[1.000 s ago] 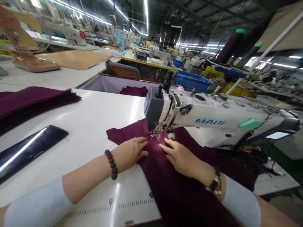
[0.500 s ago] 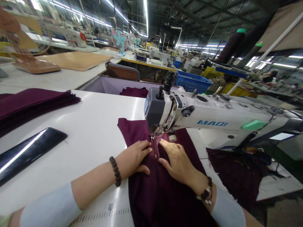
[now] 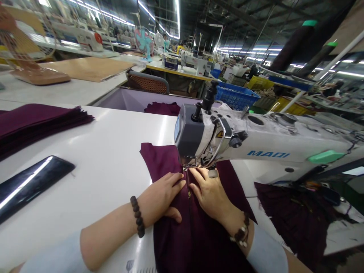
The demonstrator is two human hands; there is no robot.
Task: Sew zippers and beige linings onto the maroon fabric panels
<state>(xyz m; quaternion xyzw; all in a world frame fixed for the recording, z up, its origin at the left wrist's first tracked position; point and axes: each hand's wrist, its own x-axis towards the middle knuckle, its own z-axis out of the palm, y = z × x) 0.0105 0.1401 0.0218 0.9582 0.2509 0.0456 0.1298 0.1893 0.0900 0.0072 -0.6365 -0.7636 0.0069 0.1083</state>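
A dark purple fabric piece [image 3: 176, 235] lies across the white table, its upper part under the needle area of the sewing machine [image 3: 196, 140]. Down its middle runs a zipper [image 3: 187, 182] with a small brass-coloured pull [image 3: 189, 194]. My left hand [image 3: 163, 195] presses flat on the cloth left of the zipper, fingers stretched, thumb apart. On the zipper's right side my right hand [image 3: 210, 193] rests with fingers extended toward the presser foot. Its fingertips are close to the foot and partly behind a small roller [image 3: 212, 173].
A stack of purple cut pieces [image 3: 42, 121] and a shiny dark flat object [image 3: 34, 185] lie at left. More purple pieces [image 3: 295, 216] are heaped right of the machine. A fan [image 3: 31, 49], a chair [image 3: 148, 81] and a blue basket [image 3: 236, 94] stand beyond.
My right hand's fingers have moved up closer to the presser foot. My left hand stays flat on the cloth, barely shifted. The view has turned slightly.
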